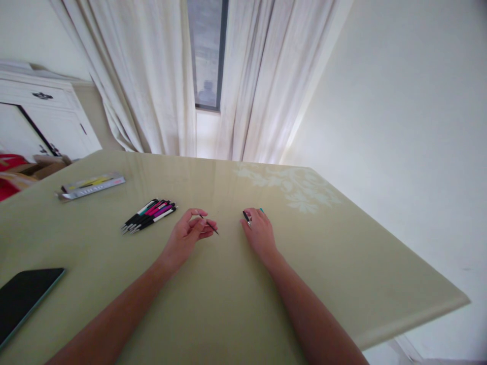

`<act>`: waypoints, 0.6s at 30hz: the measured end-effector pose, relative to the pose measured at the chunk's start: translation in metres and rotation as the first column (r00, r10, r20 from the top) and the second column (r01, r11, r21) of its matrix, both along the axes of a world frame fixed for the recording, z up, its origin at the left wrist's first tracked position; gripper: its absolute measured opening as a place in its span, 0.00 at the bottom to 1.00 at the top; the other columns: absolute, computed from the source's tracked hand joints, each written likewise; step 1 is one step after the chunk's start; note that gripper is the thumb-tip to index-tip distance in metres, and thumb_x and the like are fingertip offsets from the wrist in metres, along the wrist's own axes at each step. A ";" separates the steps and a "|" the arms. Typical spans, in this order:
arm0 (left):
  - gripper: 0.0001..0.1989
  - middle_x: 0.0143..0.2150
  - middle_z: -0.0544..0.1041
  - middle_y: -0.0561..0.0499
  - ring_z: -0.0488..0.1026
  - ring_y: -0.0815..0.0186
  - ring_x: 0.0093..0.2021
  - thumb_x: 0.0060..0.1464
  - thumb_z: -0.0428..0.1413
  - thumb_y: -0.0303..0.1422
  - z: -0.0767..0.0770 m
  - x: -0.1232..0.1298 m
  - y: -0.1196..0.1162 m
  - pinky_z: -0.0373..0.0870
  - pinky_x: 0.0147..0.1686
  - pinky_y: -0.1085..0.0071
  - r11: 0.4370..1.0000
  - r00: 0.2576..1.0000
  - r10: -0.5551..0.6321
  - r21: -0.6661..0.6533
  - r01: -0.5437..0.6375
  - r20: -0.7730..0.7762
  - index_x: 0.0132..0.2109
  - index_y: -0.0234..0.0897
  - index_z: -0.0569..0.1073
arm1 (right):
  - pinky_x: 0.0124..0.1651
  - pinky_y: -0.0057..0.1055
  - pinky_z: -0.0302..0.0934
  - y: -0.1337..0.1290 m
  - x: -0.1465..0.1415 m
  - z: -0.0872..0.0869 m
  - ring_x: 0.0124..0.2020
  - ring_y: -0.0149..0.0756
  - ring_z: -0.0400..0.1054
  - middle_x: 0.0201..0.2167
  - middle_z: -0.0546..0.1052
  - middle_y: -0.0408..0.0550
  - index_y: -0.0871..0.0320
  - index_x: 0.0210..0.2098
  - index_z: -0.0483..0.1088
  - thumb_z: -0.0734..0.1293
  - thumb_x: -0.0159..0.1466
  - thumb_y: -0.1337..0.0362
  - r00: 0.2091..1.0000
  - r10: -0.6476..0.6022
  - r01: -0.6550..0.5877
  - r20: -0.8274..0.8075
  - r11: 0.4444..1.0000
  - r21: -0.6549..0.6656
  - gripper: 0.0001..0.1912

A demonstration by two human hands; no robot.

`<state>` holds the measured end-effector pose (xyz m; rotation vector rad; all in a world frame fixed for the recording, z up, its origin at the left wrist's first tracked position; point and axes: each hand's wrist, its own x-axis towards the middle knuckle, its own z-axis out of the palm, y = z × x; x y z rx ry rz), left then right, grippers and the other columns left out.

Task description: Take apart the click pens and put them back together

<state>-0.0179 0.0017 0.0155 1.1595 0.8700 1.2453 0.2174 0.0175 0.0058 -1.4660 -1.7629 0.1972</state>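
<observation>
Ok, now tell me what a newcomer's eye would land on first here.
Probably the pens: pink, purple, teal and white barrels bunched on the pale table, left of the left grip. Next, near mid-picture, that grip holds a thin dark rod, while the right grip holds a black, silver-tipped piece. The dark slab at the near left also stands out.
</observation>
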 end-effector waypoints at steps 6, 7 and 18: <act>0.21 0.41 0.81 0.49 0.79 0.62 0.44 0.54 0.67 0.43 0.003 -0.004 0.003 0.77 0.51 0.56 0.992 0.976 0.129 -0.032 -0.125 0.175 0.49 0.41 0.70 | 0.44 0.37 0.66 0.004 0.004 -0.005 0.36 0.36 0.71 0.36 0.78 0.48 0.56 0.42 0.72 0.65 0.59 0.76 0.998 0.045 -0.051 -0.040 0.987 -0.155 0.13; 0.21 0.41 0.80 0.50 0.79 0.62 0.44 0.53 0.67 0.42 0.004 -0.005 0.004 0.76 0.52 0.56 0.989 0.967 0.150 -0.042 -0.144 0.207 0.49 0.41 0.70 | 0.42 0.35 0.66 0.003 0.000 -0.002 0.35 0.35 0.72 0.36 0.79 0.47 0.56 0.41 0.73 0.65 0.59 0.75 0.991 0.089 -0.106 -0.104 0.980 -0.170 0.13; 0.22 0.40 0.79 0.51 0.77 0.64 0.44 0.51 0.69 0.38 0.007 -0.005 0.003 0.76 0.52 0.55 0.979 0.925 0.201 -0.104 -0.176 0.322 0.50 0.40 0.71 | 0.38 0.30 0.65 -0.014 -0.032 0.012 0.35 0.32 0.73 0.37 0.81 0.47 0.57 0.43 0.75 0.69 0.61 0.66 0.814 0.367 -0.464 -0.449 0.877 -0.124 0.10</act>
